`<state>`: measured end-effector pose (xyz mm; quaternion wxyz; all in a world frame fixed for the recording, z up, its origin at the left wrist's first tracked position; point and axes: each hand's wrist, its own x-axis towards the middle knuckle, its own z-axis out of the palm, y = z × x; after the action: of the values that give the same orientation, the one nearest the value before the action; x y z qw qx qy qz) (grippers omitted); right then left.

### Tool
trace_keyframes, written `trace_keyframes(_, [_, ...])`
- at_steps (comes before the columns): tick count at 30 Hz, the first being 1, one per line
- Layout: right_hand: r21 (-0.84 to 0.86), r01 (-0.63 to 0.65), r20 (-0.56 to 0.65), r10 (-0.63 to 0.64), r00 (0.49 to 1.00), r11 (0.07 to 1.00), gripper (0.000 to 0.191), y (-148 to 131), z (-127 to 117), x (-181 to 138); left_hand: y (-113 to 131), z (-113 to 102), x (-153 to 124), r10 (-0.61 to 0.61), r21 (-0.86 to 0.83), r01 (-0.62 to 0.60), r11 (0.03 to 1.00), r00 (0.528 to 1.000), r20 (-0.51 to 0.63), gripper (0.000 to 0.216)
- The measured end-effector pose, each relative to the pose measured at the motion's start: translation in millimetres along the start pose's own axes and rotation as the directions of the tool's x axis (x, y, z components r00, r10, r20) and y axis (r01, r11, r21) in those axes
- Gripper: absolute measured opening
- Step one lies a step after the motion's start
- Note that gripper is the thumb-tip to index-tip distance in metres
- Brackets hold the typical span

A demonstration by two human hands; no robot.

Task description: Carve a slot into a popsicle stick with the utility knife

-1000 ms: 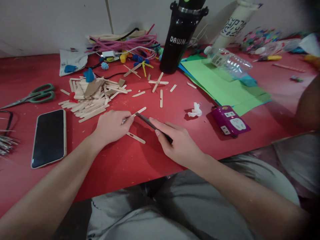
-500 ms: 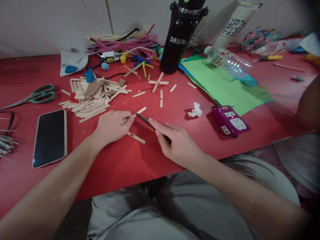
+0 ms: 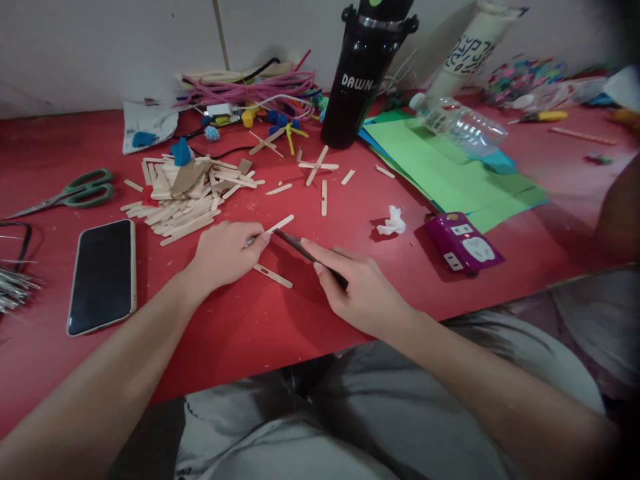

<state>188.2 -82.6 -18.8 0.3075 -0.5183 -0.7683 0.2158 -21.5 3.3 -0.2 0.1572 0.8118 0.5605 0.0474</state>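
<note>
Near the middle of the red table, my left hand is closed with thumb and fingertips on a wooden craft stick, whose free end points up and right. Something small and metallic shows by its fingers, too hidden to name. My right hand grips a slim dark tool, perhaps a knife or file; its tip meets the stick beside my left thumb. Just below lies a slotted craft stick, partly under my left hand. Another notched stick and a crossed pair of sticks lie beyond.
A pile of craft sticks, a phone and green-handled scissors are left. Behind stands a black tumbler. To the right are green paper, a plastic bottle, crumpled tissue and a purple power adapter.
The dark tool and my right hand have shifted very slightly right and down. My left hand keeps its hold on the stick. The whole view has moved a little.
</note>
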Motion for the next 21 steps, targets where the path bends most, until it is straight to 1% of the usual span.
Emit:
trace_keyframes(5, [0.022, -0.008, -0.119, 0.010, 0.993, 1.000, 0.046, 2.4, -1.9, 1.2, -2.4, -2.5, -0.8, 0.017, -0.051, -0.017, 0.999, 1.000, 0.000, 0.039])
trace_keyframes(8, [0.062, -0.070, -0.190, 0.081, 0.979, 0.996, 0.047, 0.7, -5.2, 8.7, -4.4, -5.4, -4.0, 0.077, -0.140, -0.074, 0.987, 0.997, 0.020, 0.035])
trace_keyframes(9, [0.083, -0.091, -0.217, 0.107, 0.970, 0.992, 0.043, 0.0, -6.2, 12.1, -4.8, -6.4, -5.5, 0.109, -0.184, -0.102, 0.978, 0.994, 0.025, 0.035])
trace_keyframes(12, [0.153, -0.161, -0.158, 0.185, 0.970, 0.975, 0.017, -0.1, -8.5, 22.4, -4.5, -8.9, -9.9, 0.222, -0.322, -0.188, 0.928, 0.973, 0.070, 0.034])
trace_keyframes(13, [0.172, -0.194, -0.151, 0.221, 0.964, 0.966, 0.021, 0.5, -9.2, 25.1, -3.8, -9.4, -11.0, 0.257, -0.360, -0.207, 0.910, 0.961, 0.097, 0.034])
trace_keyframes(15, [0.216, -0.273, -0.091, 0.297, 0.950, 0.937, 0.035, 1.9, -10.8, 28.6, -2.0, -9.9, -12.4, 0.302, -0.417, -0.219, 0.882, 0.942, 0.144, 0.034])
trace_keyframes(17, [0.254, -0.331, -0.003, 0.343, 0.939, 0.909, 0.039, 2.4, -12.6, 29.7, 0.2, -9.8, -12.9, 0.309, -0.466, -0.206, 0.860, 0.938, 0.155, 0.035])
trace_keyframes(19, [0.286, -0.346, 0.069, 0.341, 0.937, 0.894, 0.039, 0.8, -14.1, 29.0, 2.3, -9.8, -12.7, 0.286, -0.512, -0.182, 0.840, 0.949, 0.132, 0.036])
trace_keyframes(21, [0.320, -0.338, 0.109, 0.320, 0.941, 0.885, 0.038, -2.6, -14.6, 27.5, 3.8, -9.9, -12.1, 0.237, -0.541, -0.159, 0.826, 0.968, 0.077, 0.039])
